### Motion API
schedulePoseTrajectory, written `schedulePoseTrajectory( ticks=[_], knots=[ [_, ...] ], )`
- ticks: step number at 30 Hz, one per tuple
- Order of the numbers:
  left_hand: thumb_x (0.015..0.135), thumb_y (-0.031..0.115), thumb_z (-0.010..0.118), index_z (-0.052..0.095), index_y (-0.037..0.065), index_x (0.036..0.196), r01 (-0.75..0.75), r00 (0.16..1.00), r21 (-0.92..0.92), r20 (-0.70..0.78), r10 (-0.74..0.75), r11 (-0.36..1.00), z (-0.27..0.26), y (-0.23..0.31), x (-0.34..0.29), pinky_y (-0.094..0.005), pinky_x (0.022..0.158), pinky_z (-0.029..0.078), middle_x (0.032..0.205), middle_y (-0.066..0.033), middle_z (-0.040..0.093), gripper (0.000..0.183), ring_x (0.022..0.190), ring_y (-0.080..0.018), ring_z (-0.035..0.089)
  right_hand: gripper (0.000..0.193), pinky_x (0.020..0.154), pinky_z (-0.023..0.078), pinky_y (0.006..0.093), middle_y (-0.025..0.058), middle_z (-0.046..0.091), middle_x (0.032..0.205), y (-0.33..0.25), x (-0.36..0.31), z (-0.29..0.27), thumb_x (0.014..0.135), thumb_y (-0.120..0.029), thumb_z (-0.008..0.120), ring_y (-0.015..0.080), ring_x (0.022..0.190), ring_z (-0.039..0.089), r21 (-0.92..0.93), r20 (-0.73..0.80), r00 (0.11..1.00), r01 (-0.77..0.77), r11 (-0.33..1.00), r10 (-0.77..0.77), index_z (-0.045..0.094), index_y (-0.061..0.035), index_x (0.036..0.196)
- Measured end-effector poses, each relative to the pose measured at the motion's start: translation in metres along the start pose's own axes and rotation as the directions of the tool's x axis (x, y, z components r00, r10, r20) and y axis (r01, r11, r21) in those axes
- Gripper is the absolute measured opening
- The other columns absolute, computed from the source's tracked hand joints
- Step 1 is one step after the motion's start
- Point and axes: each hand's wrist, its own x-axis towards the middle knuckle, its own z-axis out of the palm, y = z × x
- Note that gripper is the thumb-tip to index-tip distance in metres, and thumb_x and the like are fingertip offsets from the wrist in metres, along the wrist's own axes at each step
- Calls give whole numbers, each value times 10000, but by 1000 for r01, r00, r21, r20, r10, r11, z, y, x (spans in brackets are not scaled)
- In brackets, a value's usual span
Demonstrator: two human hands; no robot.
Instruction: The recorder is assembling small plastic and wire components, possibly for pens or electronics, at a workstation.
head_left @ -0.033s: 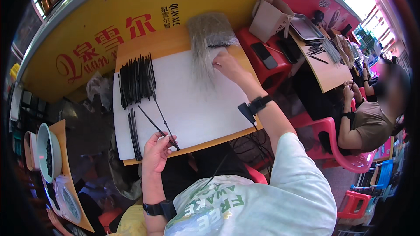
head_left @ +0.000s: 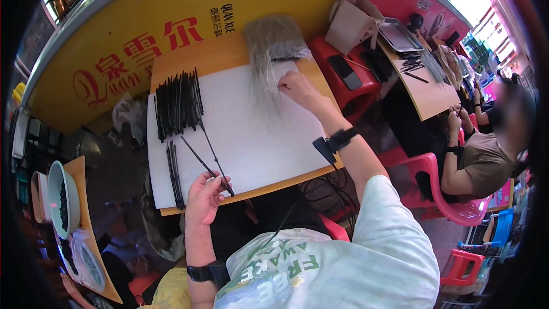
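My left hand (head_left: pixel 205 197) is at the near edge of the table, thumb and fingers closed on the lower ends of two thin black sticks (head_left: pixel 213 157) that spread apart in a narrow V. Farther right, my right hand (head_left: pixel 297 90) is pinched beside a bundle of fine clear strands (head_left: pixel 266 74) fanning out of a transparent plastic bag (head_left: pixel 274 31). What its fingertips hold is too small to make out. A dense row of black sticks (head_left: pixel 178 106) lies at the far left of the white sheet (head_left: pixel 246 143), with several more (head_left: pixel 175 174) nearer me.
A red stool (head_left: pixel 354 94) at the right carries phones (head_left: pixel 345 73) and a paper bag (head_left: pixel 353 23). Beyond it, a person (head_left: pixel 486 160) sits at another wooden table (head_left: pixel 426 103). Bowls (head_left: pixel 64 197) stand at the left. Dark cables (head_left: pixel 337 186) hang below my right arm.
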Motion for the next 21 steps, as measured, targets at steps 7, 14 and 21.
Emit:
schedulePoseTrajectory(
  ticks=[7, 14, 21],
  knots=[
    [913, 65, 516, 503, 41, 1085, 50, 998, -40, 40, -48, 998, 13, -4, -3, -231, 563, 561, 935, -131, 622, 174, 864, -242, 665, 174, 619, 505, 307, 98, 666, 768, -33, -67, -7, 774, -142, 654, 201, 667, 631, 389, 348, 889, -427, 816, 299, 685, 0, 869],
    [919, 51, 499, 493, 24, 1092, 47, 998, -46, 49, -44, 998, 14, -9, -7, -268, 631, 600, 927, -145, 609, 176, 874, -275, 663, 125, 561, 501, 217, 52, 629, 754, -61, -116, -12, 806, -62, 667, 108, 639, 614, 598, 664, 678, -735, 321, 315, 618, 15, 892],
    [919, 31, 492, 503, 18, 1077, 31, 998, -97, 50, -26, 995, 16, -15, -8, -289, 675, 608, 921, -153, 613, 158, 886, -288, 661, 150, 577, 515, 211, 61, 634, 772, -71, -114, -8, 809, -68, 665, 104, 645, 627, 585, 736, 633, -773, 245, 240, 600, 20, 912]
  ],
)
